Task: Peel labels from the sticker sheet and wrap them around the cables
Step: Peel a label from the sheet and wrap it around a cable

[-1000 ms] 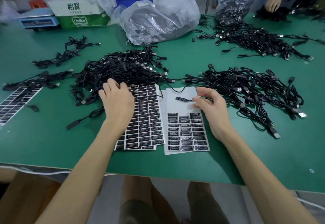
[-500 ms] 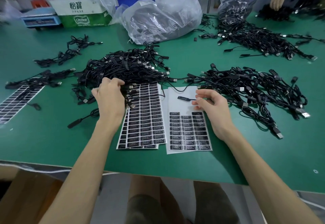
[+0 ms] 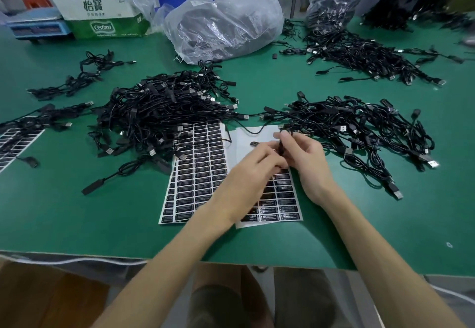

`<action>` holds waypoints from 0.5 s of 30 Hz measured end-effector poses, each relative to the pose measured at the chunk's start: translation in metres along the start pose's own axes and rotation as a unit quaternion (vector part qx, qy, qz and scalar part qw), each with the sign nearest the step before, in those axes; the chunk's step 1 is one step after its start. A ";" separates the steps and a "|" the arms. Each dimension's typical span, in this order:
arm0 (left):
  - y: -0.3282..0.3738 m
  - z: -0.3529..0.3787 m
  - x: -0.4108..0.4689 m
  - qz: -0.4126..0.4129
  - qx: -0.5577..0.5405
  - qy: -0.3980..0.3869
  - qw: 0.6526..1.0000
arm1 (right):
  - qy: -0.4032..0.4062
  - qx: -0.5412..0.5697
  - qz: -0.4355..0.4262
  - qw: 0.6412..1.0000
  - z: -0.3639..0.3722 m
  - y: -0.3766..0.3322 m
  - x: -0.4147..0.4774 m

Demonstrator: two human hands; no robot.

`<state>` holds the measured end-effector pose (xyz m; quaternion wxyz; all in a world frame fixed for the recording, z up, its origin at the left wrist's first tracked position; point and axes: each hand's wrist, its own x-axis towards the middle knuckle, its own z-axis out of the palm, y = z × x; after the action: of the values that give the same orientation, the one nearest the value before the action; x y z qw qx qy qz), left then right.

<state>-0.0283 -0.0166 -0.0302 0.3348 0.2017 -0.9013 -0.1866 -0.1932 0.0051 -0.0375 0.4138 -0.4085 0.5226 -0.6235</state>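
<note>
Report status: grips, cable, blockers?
Right grip pinches cable above sticker sheet. Left grip at the cable, blurred, hold unclear. Cable pile overlaps neighbouring sheet.

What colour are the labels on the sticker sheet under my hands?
Black labels with pale print, on a white sticker sheet; seen in the head view.

Two sticker sheets lie side by side on the table [image 3: 77, 212] near its front edge. A cable pile [image 3: 159, 114] overlaps the far end of the left sheet [image 3: 198, 173]; a second pile [image 3: 347, 127] lies right of the right sheet [image 3: 282, 199], above which the left hand [image 3: 246, 173] and right hand [image 3: 308, 163] meet at a cable [image 3: 280, 145]. Behind the piles sits a plastic bag [image 3: 226, 24], a carton [image 3: 102, 16] to its left
</note>
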 end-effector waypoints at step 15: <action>-0.053 -0.030 0.025 -0.407 -0.524 0.083 0.744 | -0.068 -0.008 0.001 0.998 -0.002 -0.005 0.001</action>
<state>-0.0125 -0.0799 -0.0210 0.3539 0.3570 -0.4625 -0.7303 -0.1955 0.0051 -0.0325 0.4459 -0.4530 0.4982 -0.5897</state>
